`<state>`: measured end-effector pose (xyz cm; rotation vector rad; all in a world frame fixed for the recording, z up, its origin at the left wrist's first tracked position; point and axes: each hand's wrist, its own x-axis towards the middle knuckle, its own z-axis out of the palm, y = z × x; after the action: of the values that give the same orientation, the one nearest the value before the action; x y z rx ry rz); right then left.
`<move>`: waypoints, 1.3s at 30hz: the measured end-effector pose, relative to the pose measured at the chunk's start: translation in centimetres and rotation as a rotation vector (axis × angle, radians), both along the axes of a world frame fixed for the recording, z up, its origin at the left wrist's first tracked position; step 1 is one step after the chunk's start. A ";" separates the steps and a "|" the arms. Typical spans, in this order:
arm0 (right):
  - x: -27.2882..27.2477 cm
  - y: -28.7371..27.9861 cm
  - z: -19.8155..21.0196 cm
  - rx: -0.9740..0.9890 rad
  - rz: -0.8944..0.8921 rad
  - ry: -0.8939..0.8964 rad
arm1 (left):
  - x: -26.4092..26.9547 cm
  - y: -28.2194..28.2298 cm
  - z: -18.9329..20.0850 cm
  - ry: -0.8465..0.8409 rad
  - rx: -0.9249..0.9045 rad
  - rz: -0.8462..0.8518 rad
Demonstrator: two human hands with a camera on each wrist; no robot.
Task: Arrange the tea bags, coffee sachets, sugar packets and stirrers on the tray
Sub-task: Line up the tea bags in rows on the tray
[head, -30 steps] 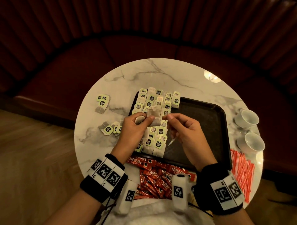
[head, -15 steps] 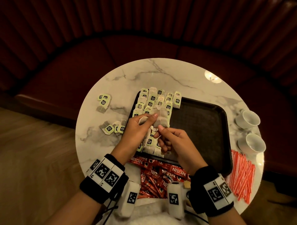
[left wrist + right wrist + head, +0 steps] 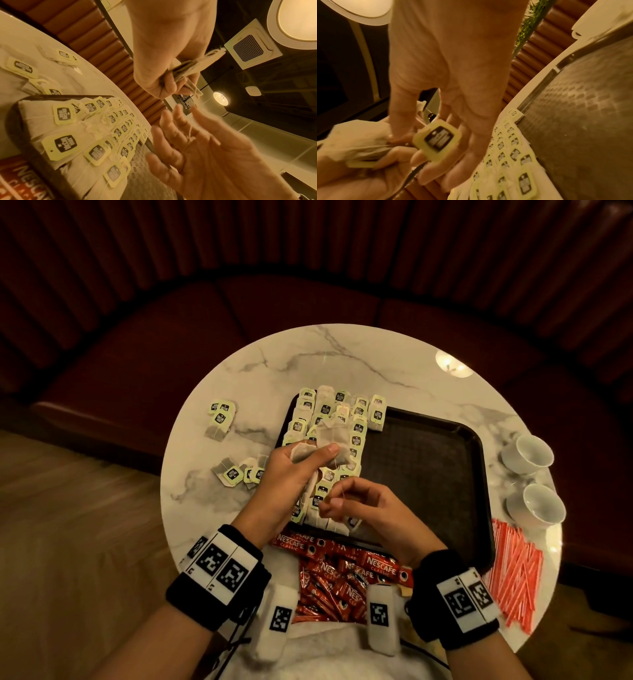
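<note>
A black tray point(image 3: 428, 474) lies on the round marble table point(image 3: 342, 361). Rows of tea bags point(image 3: 329, 414) with pale green tags cover its left part. Above those rows my left hand point(image 3: 318, 451) grips a small bunch of tea bags point(image 3: 330, 436), seen from below as the bunch point(image 3: 197, 65) in the left hand point(image 3: 171, 75). My right hand point(image 3: 330, 499), nearer to me, pinches a green tag point(image 3: 438, 140) on a thin string that runs to the bunch. Loose tea bags point(image 3: 221, 416) lie left of the tray.
Red Nescafe sachets point(image 3: 342, 577) are piled at the near table edge. Red-and-white striped sticks point(image 3: 513, 570) lie at the right edge. Two white cups point(image 3: 527, 453) stand right of the tray. Another loose group of tea bags point(image 3: 236, 472) is beside my left wrist.
My right hand has drawn back toward me from the bunch, with the string now stretched between the hands. The left hand has stayed over the rows.
</note>
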<state>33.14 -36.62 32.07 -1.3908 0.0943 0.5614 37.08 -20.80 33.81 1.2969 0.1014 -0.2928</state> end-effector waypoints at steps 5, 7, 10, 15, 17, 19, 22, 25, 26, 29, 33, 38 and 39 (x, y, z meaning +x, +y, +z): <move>0.6 -1.2 -0.8 0.119 -0.118 0.142 | -0.1 0.3 0.5 0.019 0.002 -0.053; 1.2 -2.0 -0.6 0.084 -0.169 0.108 | -0.1 0.6 0.3 0.027 0.066 -0.107; 2.8 -3.1 0.4 -0.063 -0.204 0.031 | 0.0 1.1 0.1 0.068 0.155 -0.232; 4.8 -3.6 3.3 -0.190 -0.248 -0.136 | -0.2 1.1 0.1 0.084 0.309 -0.438; 4.7 -3.2 4.1 -0.206 -0.263 -0.207 | -0.3 0.8 -0.1 0.104 0.315 -0.376; 4.2 -2.8 4.4 -0.273 -0.280 -0.289 | -0.2 0.5 -0.3 0.143 0.299 -0.296; 3.1 -1.8 4.2 -0.438 -0.266 -0.425 | -0.2 0.2 -0.3 0.128 0.271 -0.239; 1.8 -0.8 3.5 -0.473 -0.296 -0.542 | -0.1 0.2 -0.4 0.108 0.218 -0.211; 1.5 -0.6 3.1 -0.479 -0.314 -0.583 | -0.2 0.1 -0.3 0.105 0.196 -0.208; 0.8 -0.2 2.3 -0.452 -0.373 -0.649 | -0.2 0.0 -0.1 0.098 0.155 -0.187; 0.4 0.0 2.0 -0.476 -0.437 -0.759 | -0.4 -0.4 0.0 0.040 0.170 -0.145; 0.2 0.4 1.1 -0.650 -0.397 -0.869 | -0.2 -0.4 -0.5 0.137 0.133 -0.091; 0.2 0.3 0.9 -0.653 -0.392 -0.869 | -0.2 -0.3 -0.4 0.157 0.110 -0.083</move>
<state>33.38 -36.27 33.02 -2.0758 -0.1673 -0.4738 36.91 -21.12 33.44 1.3878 0.1998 -0.4658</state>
